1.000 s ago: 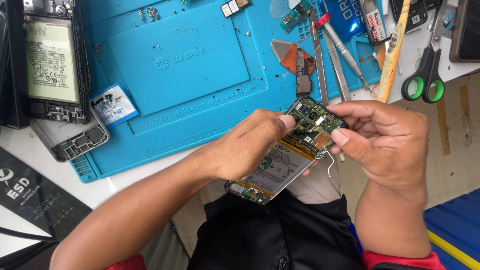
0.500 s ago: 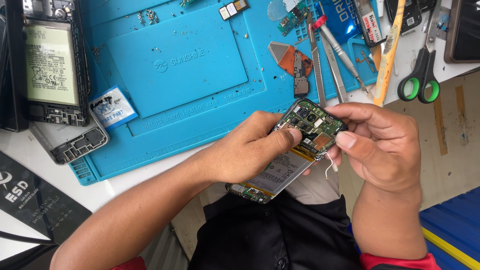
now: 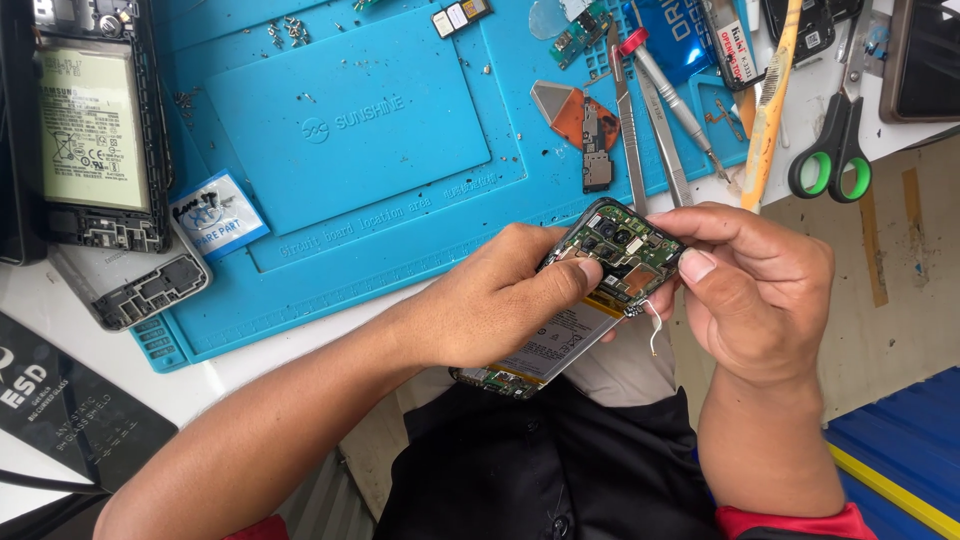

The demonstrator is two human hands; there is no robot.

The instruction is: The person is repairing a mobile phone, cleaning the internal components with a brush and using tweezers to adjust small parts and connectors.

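Hands are meeting over the person's lap, just off the near edge of the workbench. Left hand (image 3: 500, 300) is wrapping around an opened phone (image 3: 580, 300) from the side, its thumb lying across the exposed green circuit board (image 3: 625, 245) at the upper end, so it is gripping the phone's body. Right hand (image 3: 755, 290) is closing on the same upper end from the other side, thumb and forefinger pinching the corner of the board. The phone is sitting tilted between the two hands, its pale battery (image 3: 560, 340) facing up and its lower end pointing down toward the dark clothing. A thin white wire (image 3: 655, 325) is dangling from the board's edge, just beside the right thumb.

Farther out, a blue work mat (image 3: 350, 150) is covering the bench. Near its left edge a small blue and white labelled packet (image 3: 215, 212) is lying, and beyond that another opened phone (image 3: 95, 135) is showing its battery, with a grey frame piece (image 3: 130, 285) just below it. At the mat's right side, two metal tweezers (image 3: 650, 130) are lying close together beside an orange triangular pick (image 3: 590, 115). Beyond the mat, a yellow-handled tool (image 3: 770, 110) and green-handled scissors (image 3: 835, 150) are resting on the white bench top.
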